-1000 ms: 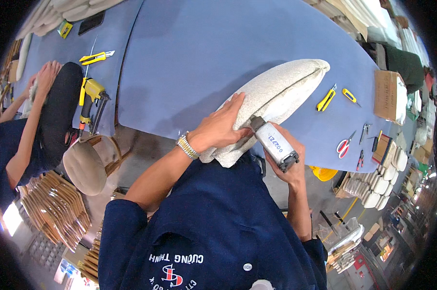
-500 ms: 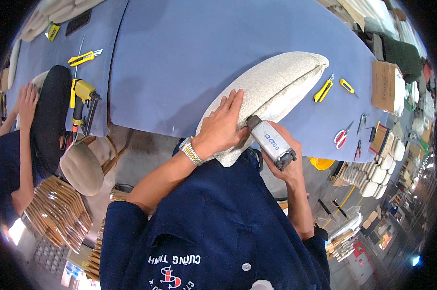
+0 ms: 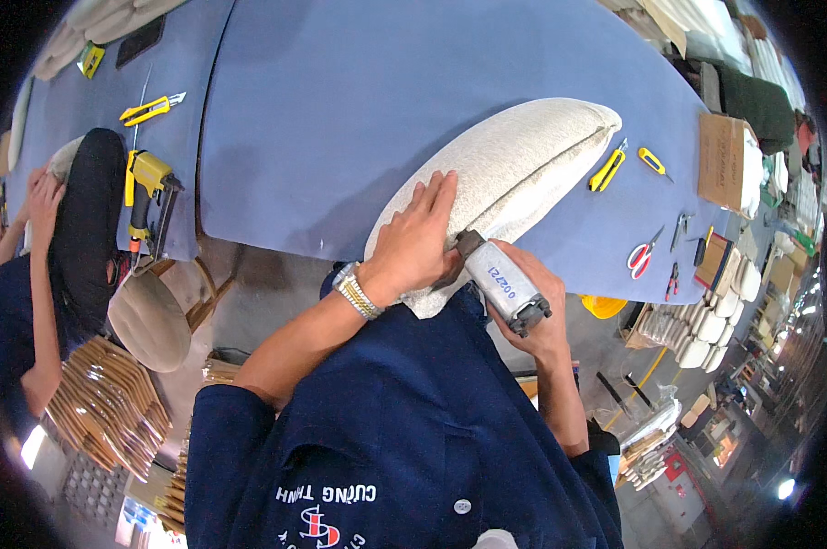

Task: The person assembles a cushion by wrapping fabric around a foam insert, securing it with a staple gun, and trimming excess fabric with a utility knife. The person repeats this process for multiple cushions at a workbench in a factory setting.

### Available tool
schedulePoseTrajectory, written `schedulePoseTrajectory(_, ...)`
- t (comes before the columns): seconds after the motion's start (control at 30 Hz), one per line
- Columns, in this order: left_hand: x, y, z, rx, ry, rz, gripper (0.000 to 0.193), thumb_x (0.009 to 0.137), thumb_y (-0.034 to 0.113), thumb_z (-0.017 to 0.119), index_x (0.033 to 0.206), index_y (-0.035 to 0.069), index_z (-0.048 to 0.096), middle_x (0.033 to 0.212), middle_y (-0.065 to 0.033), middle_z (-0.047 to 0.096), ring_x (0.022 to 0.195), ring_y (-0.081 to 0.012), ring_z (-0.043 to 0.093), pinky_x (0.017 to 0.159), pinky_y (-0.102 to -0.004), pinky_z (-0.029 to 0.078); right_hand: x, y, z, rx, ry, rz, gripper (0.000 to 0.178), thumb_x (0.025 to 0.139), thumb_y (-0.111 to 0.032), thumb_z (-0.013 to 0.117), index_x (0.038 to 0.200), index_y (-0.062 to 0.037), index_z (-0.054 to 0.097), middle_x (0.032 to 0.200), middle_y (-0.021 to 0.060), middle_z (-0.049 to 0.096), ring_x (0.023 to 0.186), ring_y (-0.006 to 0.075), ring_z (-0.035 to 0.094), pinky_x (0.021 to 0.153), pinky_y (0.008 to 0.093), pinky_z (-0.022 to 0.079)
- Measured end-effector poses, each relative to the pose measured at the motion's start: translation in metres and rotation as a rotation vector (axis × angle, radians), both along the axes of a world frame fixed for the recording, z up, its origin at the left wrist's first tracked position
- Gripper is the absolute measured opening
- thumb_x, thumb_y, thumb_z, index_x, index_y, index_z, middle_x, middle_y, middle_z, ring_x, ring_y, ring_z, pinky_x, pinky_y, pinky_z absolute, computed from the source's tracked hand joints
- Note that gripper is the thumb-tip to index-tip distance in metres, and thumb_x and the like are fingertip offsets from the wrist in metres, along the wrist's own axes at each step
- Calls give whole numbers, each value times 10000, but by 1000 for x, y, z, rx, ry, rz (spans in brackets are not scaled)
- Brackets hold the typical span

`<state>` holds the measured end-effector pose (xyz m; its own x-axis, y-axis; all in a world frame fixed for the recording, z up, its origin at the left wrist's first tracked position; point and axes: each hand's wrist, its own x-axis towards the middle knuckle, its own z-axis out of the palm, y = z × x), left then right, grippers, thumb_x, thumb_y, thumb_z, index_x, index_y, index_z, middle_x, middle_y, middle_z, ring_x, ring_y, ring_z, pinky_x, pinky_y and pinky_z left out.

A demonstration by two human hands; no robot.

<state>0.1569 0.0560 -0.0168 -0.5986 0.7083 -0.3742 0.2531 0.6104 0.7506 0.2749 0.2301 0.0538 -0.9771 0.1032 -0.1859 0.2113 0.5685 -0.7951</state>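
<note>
A light beige fabric-covered seat cushion (image 3: 514, 146) stands tilted on its edge at the front of the blue table, its seamed underside turned to the right. My left hand (image 3: 418, 233) grips its near end, fingers lying over the padded top and the thumb by the seam. In my right hand (image 3: 542, 284) is a grey pneumatic staple gun (image 3: 503, 279). The gun's dark nose meets the cushion's underside beside my left thumb. My fingers partly hide the contact spot.
Right of the cushion lie a yellow utility knife (image 3: 607, 169), a small yellow-handled tool (image 3: 651, 161), red-handled scissors (image 3: 645, 254) and pliers (image 3: 672, 282). A cardboard box (image 3: 723, 163) stands beyond. At left, a co-worker's hands (image 3: 43, 197) hold a black cushion near a yellow staple gun (image 3: 148, 188).
The staple gun has shifted slightly toward me along the cushion's seam. My left hand stays on the cushion. The whole view has drifted a little.
</note>
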Motion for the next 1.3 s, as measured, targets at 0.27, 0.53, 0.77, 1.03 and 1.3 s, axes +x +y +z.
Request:
schedulePoseTrajectory(0.27,-19,-18,-15,268,-212,-48,1142,809,224,830,1640,41,69,1657,-311,212,1546,-432,227,1252,-466,274,-3,0,-7,-74,-16,-29,630,716,-90,769,1330,-82,630,1229,191,704,1104,372,704,939,399,560)
schedulePoseTrajectory(0.53,-1,-35,-16,147,-173,4,1088,860,299,796,1639,28,87,1657,-323,202,1551,-410,226,1263,-429,246,3,-14,-9,60,88,-44,623,751,-111,761,1353,-31,624,1200,187,716,1062,358,715,932,399,558)
schedulePoseTrajectory(0.77,-4,-28,4,13,-127,-22,1024,876,279,763,1638,57,117,1648,-303,246,1519,-415,301,1232,-445,321,12,-11,-4,25,46,-40,609,760,-192,778,1323,-7,636,1258,190,710,1129,351,710,981,406,551)
schedulePoseTrajectory(1.03,1,-30,-3,42,-111,-5,1047,854,352,776,1632,53,142,1631,-334,255,1500,-486,302,1188,-524,374,6,-8,-2,3,-31,36,607,745,-163,769,1316,-11,632,1198,183,716,1036,349,721,915,387,562)
schedulePoseTrajectory(1.3,6,-24,-3,77,-92,51,1084,797,252,841,1619,41,167,1611,-344,287,1488,-512,305,1164,-535,402,8,-14,-8,-39,-10,-21,598,740,-93,739,1322,-15,625,1235,182,706,1052,360,715,923,378,557)
